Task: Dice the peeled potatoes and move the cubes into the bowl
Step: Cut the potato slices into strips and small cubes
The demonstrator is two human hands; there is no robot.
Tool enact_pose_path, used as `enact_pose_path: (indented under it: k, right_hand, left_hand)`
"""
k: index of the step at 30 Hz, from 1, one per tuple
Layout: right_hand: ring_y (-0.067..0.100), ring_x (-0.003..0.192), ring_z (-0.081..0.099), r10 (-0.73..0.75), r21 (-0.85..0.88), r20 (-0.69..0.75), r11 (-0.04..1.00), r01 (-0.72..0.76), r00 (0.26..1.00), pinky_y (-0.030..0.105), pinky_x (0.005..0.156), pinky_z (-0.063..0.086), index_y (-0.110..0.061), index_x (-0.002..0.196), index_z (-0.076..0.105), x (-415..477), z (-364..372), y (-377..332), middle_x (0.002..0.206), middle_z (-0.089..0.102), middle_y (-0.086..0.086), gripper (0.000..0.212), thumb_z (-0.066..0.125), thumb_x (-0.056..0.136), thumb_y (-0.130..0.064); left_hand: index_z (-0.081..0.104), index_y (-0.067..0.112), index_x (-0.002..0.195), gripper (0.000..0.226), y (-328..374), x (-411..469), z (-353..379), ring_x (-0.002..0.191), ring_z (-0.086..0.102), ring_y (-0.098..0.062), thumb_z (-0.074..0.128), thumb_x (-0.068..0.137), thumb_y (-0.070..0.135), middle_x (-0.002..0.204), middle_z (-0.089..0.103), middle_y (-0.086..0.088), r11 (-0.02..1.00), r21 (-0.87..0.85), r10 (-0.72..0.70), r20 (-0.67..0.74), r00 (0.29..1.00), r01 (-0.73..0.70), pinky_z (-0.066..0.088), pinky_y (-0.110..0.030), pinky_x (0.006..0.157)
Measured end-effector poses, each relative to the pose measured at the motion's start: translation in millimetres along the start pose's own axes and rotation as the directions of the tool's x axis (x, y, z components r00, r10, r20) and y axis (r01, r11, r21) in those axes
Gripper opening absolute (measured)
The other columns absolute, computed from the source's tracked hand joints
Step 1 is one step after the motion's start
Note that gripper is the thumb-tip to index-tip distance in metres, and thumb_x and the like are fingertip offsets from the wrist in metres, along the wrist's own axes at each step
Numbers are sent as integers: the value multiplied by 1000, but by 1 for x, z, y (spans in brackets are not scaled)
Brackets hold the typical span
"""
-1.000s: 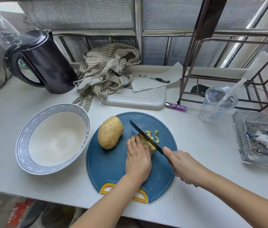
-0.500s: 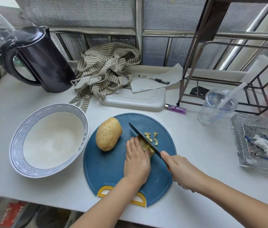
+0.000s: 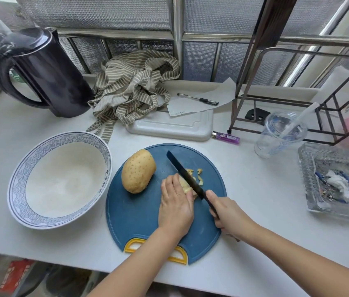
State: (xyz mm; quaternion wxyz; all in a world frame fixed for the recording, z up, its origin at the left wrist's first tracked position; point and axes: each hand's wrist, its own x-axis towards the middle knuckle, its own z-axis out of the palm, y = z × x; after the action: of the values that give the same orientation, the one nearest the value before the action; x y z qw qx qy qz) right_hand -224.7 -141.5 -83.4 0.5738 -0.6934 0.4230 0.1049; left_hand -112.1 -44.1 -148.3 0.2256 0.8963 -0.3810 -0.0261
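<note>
The piece (image 3: 186,185) under the cut lies near the middle of the board (image 3: 139,221). It is mostly hidden by the left hand (image 3: 175,207), whose fingers curl over it and hold it down. The knife (image 3: 185,175) has its black blade across the piece, tip toward the board's far edge. The right hand (image 3: 231,217) is wrapped tight round the handle, over the board's right part. A few small bits (image 3: 199,181) lie on the board just right of the blade. A whole potato (image 3: 138,174) rests on the board's left part, apart from the left hand.

The bowl (image 3: 19,179), blue-patterned at the rim, stands just left of the board. Just behind the board lies a white tray (image 3: 169,127), with a striped cloth (image 3: 135,88) and a paper (image 3: 192,103) bearing a pen (image 3: 198,99) partly over it. A purple lighter (image 3: 226,137) lies off the board's far right edge. A dark kettle (image 3: 49,76) stands well behind and left of the board. To the board's right are a clear cup (image 3: 280,133), a glass dish (image 3: 340,217) and, further back, a metal rack (image 3: 242,86).
</note>
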Motion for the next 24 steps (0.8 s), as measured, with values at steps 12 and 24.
enact_pose_path:
  k: [12, 24]
  right_hand:
    - [16, 42, 23, 13, 200, 63, 980, -25, 998, 20, 41, 23, -16, 69, 37, -15, -11, 3, 53, 31, 3, 56, 35, 93, -65]
    - [15, 41, 20, -77, 25, 38, 997, 76, 996, 20, 39, 21, -16, 64, 34, -27, -14, -6, 46, 28, -7, 53, 37, 99, -55]
  left_hand:
    - [32, -8, 142, 76, -2, -1, -9, 122, 39, -36, 14, 100, 52, 133, 44, -23, 993, -122, 2, 10, 1000, -1, 35, -50, 108]
    - [47, -5, 128, 71, -7, -6, -13, 117, 47, -41, 19, 99, 52, 125, 51, -19, 985, -174, -18, -39, 999, 11, 40, -56, 102]
